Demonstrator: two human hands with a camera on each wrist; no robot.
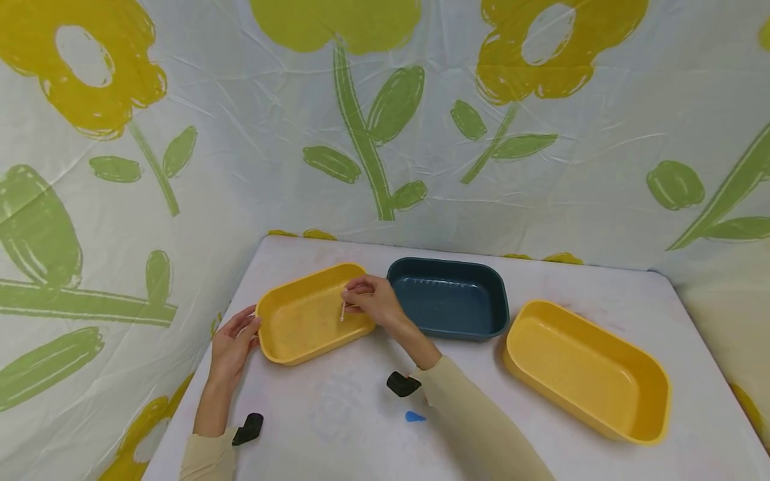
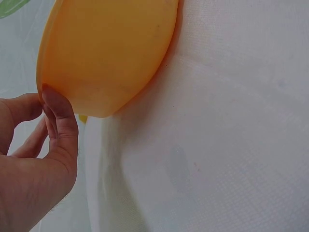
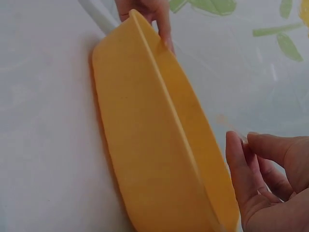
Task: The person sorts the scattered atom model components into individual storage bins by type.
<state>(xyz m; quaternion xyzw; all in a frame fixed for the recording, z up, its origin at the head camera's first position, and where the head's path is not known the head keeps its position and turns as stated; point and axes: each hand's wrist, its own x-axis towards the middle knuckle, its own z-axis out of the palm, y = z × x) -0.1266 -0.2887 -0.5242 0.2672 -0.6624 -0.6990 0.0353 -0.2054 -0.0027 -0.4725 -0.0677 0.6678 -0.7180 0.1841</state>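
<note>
The left yellow tub sits on the table at a slant. My left hand grips its left end; in the left wrist view the thumb and fingers pinch the tub's rim. Over the tub's right end, my right hand pinches a thin white swab-like stick between thumb and fingertips. The stick hangs nearly upright, with a small knob at its lower end. In the right wrist view, the right hand is beside the tub's long rim, and the stick's pale end is blurred.
A dark blue tub stands right of the left yellow one. Another yellow tub lies angled further right. A small blue drop-shaped mark shows on the white table. Flower-printed cloth hangs behind and at the sides.
</note>
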